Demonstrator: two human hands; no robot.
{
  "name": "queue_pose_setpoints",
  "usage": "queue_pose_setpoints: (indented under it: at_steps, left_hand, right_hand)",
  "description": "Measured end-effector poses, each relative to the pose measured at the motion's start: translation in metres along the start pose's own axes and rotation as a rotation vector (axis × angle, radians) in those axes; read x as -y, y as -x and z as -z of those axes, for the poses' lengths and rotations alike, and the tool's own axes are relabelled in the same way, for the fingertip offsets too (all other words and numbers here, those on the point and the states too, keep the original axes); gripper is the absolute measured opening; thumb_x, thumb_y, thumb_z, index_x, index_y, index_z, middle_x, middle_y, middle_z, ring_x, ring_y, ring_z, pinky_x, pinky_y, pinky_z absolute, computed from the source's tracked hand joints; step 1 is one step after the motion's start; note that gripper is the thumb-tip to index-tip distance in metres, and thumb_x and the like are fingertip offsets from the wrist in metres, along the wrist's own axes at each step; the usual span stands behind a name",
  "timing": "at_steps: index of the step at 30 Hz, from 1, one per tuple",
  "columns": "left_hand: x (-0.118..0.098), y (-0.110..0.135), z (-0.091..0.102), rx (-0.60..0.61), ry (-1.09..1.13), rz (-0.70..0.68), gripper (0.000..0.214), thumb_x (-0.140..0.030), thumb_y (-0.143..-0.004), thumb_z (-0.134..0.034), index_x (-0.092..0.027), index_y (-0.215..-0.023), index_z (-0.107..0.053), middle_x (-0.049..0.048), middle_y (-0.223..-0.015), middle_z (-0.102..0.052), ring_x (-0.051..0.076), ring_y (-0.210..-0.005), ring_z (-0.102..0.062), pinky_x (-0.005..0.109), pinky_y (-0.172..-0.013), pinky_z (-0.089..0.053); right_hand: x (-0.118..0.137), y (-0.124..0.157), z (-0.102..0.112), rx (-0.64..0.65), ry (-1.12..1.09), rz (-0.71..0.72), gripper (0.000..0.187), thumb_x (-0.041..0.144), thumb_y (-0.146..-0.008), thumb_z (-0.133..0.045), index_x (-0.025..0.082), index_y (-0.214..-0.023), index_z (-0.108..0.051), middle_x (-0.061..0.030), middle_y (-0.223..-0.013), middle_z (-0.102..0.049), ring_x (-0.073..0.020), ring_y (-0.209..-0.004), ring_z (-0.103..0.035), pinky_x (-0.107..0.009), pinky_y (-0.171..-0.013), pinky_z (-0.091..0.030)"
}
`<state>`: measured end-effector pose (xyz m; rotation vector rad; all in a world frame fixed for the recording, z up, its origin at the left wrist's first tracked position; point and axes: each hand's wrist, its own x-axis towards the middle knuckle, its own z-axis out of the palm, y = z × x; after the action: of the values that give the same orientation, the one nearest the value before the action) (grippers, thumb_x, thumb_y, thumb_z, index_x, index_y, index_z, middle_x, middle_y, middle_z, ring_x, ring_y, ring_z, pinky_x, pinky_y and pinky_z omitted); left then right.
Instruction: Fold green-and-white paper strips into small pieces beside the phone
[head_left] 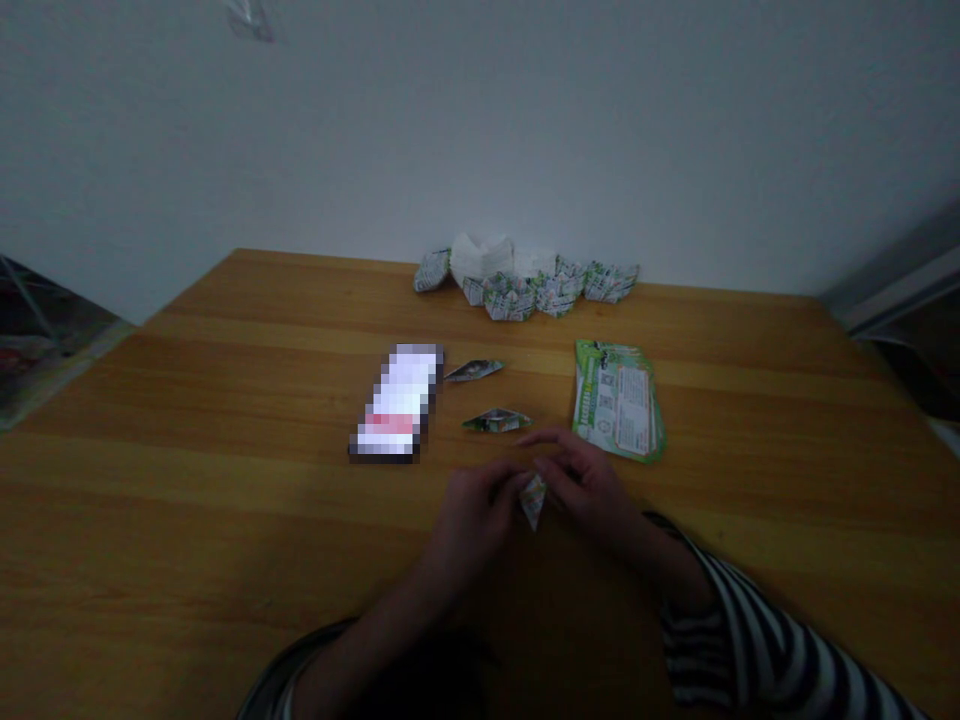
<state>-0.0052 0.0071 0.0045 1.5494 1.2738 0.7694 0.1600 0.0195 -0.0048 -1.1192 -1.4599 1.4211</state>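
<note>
Between my two hands is a small folded paper piece [533, 503], printed in pale colours, its pointed end toward me. My left hand [480, 510] pinches its left side with thumb and fingers. On the other side, the thumb and fingers of my right hand [589, 487] close on it, partly hiding its upper end. Just beyond the hands lies a folded paper boat shape [496, 421], and a second folded paper shape [475, 371] rests farther back, near the phone.
A lit phone [397, 400], its screen blurred out, lies to the left. At right is a stack of green printed leaflets [619, 400]. Several folded paper pieces [510, 297] and white tissue [480, 257] sit at the wooden table's [187, 380] back edge, against the wall [480, 120].
</note>
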Motion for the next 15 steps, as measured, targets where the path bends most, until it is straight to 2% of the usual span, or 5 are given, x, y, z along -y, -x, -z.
queue_pose_setpoints:
  at_steps: [2, 5, 8, 11, 15]
  left_hand:
    - [0.0006, -0.0006, -0.0012, 0.015, 0.049, 0.003, 0.024, -0.03, -0.091, -0.051, -0.017, -0.09, -0.071, 0.005, -0.081, -0.073, 0.019, -0.071, -0.064, 0.028, -0.066, -0.048]
    - [0.0004, -0.0016, -0.002, 0.026, 0.105, -0.032, 0.028, -0.031, -0.089, -0.058, -0.02, -0.114, -0.064, 0.0073, -0.103, -0.072, 0.021, -0.09, -0.066, 0.033, -0.08, -0.05]
    - [0.0023, -0.0033, -0.001, 0.002, 0.114, -0.075, 0.039, -0.027, -0.082, -0.067, -0.022, -0.12, -0.061, 0.0085, -0.117, -0.068, 0.023, -0.105, -0.062, 0.038, -0.093, -0.048]
    - [0.0054, -0.0061, 0.002, -0.069, 0.141, -0.038, 0.03, -0.024, -0.087, -0.059, -0.021, -0.116, -0.063, 0.0088, -0.118, -0.067, 0.023, -0.109, -0.061, 0.04, -0.098, -0.045]
    - [0.0072, -0.0087, 0.0051, -0.071, 0.186, 0.026, 0.04, -0.023, -0.09, -0.052, -0.019, -0.13, -0.053, 0.0077, -0.102, -0.071, 0.021, -0.095, -0.065, 0.037, -0.087, -0.05]
  right_hand:
    - [-0.0011, 0.0, -0.0024, -0.047, -0.022, -0.005, 0.022, 0.034, -0.089, -0.058, 0.02, -0.106, -0.063, 0.007, -0.054, -0.043, -0.0077, -0.044, -0.036, -0.019, -0.041, -0.027]
    - [-0.0034, -0.002, -0.0019, -0.121, -0.124, -0.052, 0.027, 0.038, -0.09, -0.056, 0.018, -0.106, -0.061, 0.0084, -0.049, -0.043, -0.0069, -0.04, -0.036, -0.018, -0.039, -0.026]
    - [-0.0043, -0.005, 0.0024, -0.057, -0.185, -0.081, 0.031, 0.042, -0.091, -0.054, 0.016, -0.103, -0.064, 0.0065, -0.051, -0.05, -0.0067, -0.039, -0.041, -0.018, -0.038, -0.031]
    - [-0.0047, -0.0065, 0.0058, 0.072, -0.18, -0.041, 0.029, 0.041, -0.082, -0.067, 0.017, -0.098, -0.068, 0.0019, -0.063, -0.063, -0.0086, -0.05, -0.054, -0.019, -0.047, -0.043]
    - [-0.0071, -0.005, 0.0037, 0.028, -0.102, -0.005, 0.027, 0.032, -0.071, -0.078, 0.018, -0.092, -0.068, -0.0029, -0.085, -0.071, -0.0151, -0.075, -0.066, -0.026, -0.069, -0.053]
